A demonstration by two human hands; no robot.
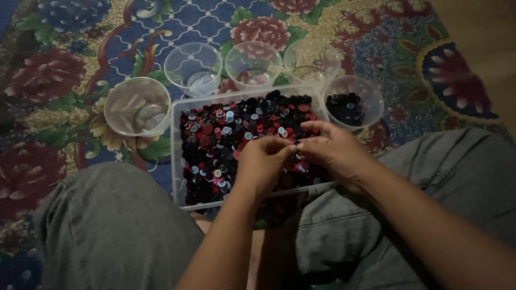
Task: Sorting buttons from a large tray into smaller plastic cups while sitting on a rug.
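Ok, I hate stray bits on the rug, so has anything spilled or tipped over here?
Nothing stands out. The buttons sit inside the clear tray, the dark ones in the right-hand cup. The other cups stand upright on the floral rug. Both hands, left hand and right hand, work over the tray.

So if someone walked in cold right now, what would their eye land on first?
Most likely the clear plastic tray at centre, heaped with red, black and pale blue buttons, with the left hand and right hand meeting fingertip to fingertip over it. Next, the arc of five clear cups behind the tray; only the rightmost cup visibly holds dark buttons. Everything sits on a bold floral rug.
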